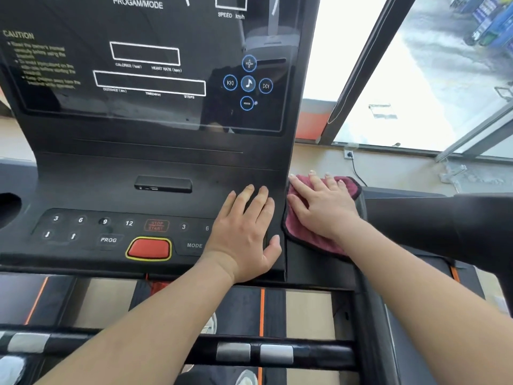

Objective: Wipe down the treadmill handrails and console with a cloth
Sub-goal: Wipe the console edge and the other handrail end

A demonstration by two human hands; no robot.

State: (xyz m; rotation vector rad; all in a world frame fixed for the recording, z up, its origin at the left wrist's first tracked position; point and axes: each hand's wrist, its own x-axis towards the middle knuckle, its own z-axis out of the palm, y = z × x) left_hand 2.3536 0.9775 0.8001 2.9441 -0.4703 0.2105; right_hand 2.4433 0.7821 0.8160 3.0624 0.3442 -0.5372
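The black treadmill console [155, 112] fills the upper left, with display boxes, blue music buttons and a lower key panel. My left hand [245, 232] rests flat on the console's lower right corner, fingers straight. A dark red cloth [311, 240] lies on the dark shelf just right of the console's edge. My right hand [324, 207] presses flat on this cloth, fingers spread. The right handrail [444, 223] runs off to the right, black and padded. A front crossbar handrail [277, 354] with silver pulse sensors lies below my forearms.
A red stop button [149, 248] with a yellow rim sits left of my left hand. A cup recess [9, 207] opens at the far left. Glass windows [416, 79] and a wall socket with a cable [349, 154] are beyond the right side. The belt deck shows below.
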